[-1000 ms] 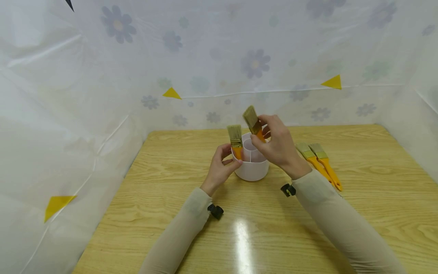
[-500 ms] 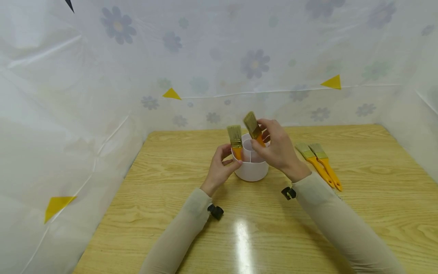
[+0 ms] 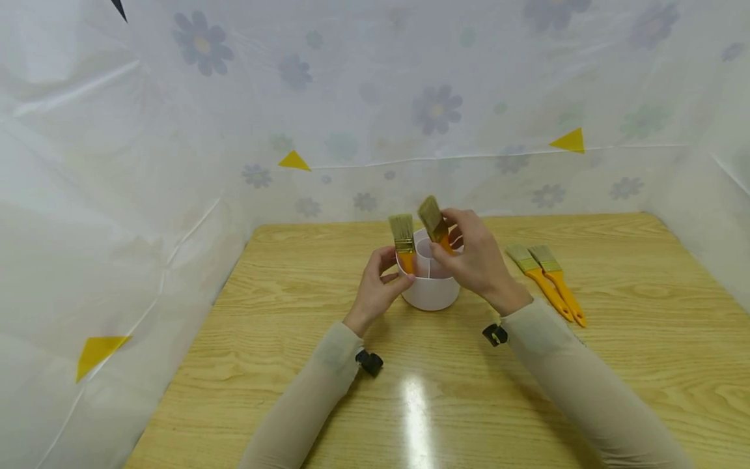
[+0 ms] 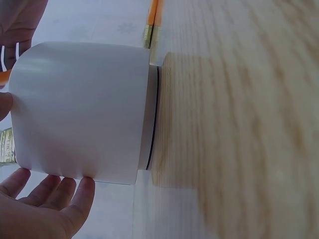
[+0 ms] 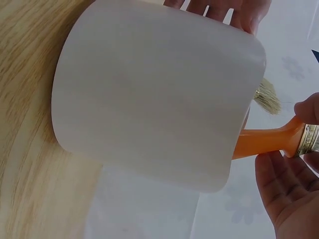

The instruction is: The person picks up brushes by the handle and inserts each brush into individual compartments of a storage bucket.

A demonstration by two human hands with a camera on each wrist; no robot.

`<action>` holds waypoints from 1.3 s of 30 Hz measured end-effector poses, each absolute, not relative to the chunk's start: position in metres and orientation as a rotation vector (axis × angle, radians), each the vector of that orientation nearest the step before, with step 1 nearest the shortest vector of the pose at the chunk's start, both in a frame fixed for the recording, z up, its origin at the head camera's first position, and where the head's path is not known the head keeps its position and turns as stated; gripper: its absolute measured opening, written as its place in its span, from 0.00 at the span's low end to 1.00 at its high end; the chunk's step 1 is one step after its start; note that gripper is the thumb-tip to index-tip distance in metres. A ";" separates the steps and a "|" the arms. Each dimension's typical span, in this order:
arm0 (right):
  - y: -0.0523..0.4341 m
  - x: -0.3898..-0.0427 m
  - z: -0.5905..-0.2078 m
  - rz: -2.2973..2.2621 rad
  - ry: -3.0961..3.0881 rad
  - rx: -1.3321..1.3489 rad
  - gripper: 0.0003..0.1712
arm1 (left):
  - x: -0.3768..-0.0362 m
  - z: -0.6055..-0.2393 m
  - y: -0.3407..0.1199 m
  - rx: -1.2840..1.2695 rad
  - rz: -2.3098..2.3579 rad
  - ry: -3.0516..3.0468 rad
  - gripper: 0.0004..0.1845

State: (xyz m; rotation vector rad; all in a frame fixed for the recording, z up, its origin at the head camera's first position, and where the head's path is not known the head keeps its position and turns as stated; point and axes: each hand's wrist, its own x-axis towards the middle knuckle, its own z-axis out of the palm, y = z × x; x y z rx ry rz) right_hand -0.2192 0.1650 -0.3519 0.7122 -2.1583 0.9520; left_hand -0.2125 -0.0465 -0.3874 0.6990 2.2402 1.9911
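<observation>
A white round cup [image 3: 430,290] with inner dividers stands mid-table. My left hand [image 3: 388,279] holds its left side; in the left wrist view its fingers [image 4: 60,191] lie along the cup wall [image 4: 79,109]. One orange-handled brush [image 3: 403,240] stands in the cup, bristles up, just above that hand. My right hand [image 3: 463,251] pinches a second brush [image 3: 433,223] by its handle, tilted, with the handle's end down inside the cup. The right wrist view shows that orange handle [image 5: 264,142] entering past the cup rim.
Two more orange-handled brushes [image 3: 545,280] lie side by side on the wooden table [image 3: 644,326] to the right of the cup. Flowered plastic sheeting [image 3: 433,111] walls in the back and both sides.
My right hand has lowered its brush, and the handle has gone further down into the cup. The left hand and the cup have stayed put.
</observation>
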 end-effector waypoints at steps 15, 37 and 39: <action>0.167 -0.216 -0.358 0.935 -2.192 0.706 0.32 | -0.211 -0.386 -0.046 0.704 1.992 2.245 0.33; 0.170 -0.213 -0.368 0.926 -2.234 0.702 0.34 | -0.211 -0.386 -0.046 0.711 1.993 2.233 0.33; 0.170 -0.212 -0.368 0.929 -2.233 0.703 0.34 | -0.211 -0.386 -0.046 0.709 1.993 2.236 0.33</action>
